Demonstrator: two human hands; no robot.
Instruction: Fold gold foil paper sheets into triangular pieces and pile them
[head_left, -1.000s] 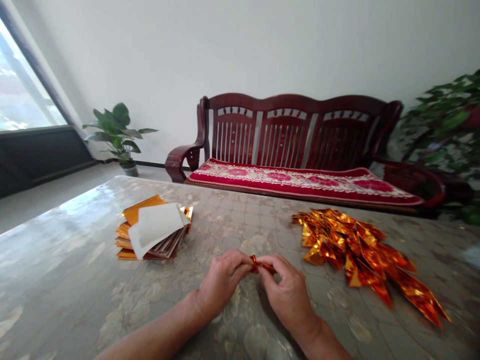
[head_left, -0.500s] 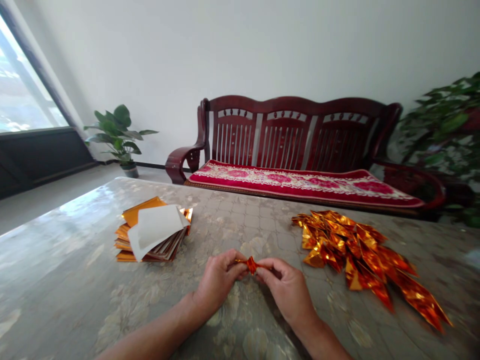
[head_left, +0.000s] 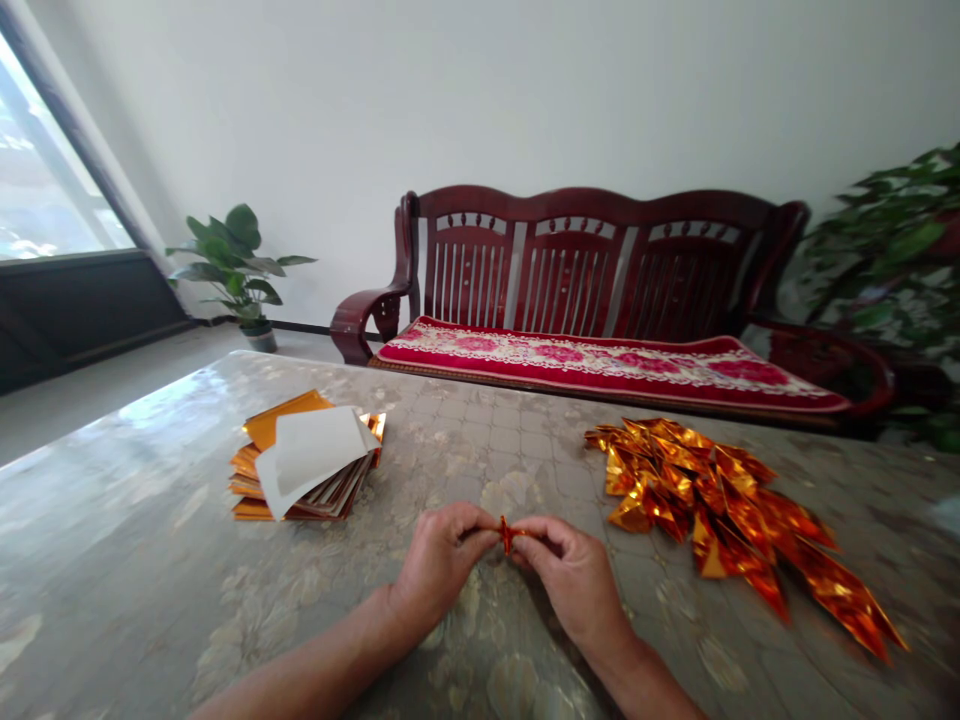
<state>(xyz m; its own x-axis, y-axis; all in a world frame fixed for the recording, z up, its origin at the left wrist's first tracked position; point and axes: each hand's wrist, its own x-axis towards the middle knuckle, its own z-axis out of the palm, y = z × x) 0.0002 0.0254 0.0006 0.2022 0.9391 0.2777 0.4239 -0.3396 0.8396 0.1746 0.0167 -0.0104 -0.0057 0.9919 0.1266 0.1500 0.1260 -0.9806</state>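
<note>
A small folded piece of orange foil paper (head_left: 507, 536) is pinched between my two hands, just above the table. My left hand (head_left: 444, 548) has thumb and forefinger closed at its left side. On its right side, my right hand (head_left: 574, 572) grips with thumb and fingertips; most of the paper is hidden by the fingers. To the left lies a loose stack of foil paper sheets (head_left: 300, 470), gold and white, with a pale sheet on top. At the right is a pile of folded orange foil pieces (head_left: 697, 480), pointed and shiny.
The table (head_left: 450, 425) has a patterned, glossy cover. Beyond its far edge stands a dark red wooden bench (head_left: 570, 265) with a red floral cushion (head_left: 600, 362). A potted plant (head_left: 240, 265) is at the back left, and leafy greenery (head_left: 889, 245) at the right.
My left fingertips have shifted slightly right, closer to my right fingers. The foil paper between them looks narrower and shows less of itself. My right hand stays almost still.
</note>
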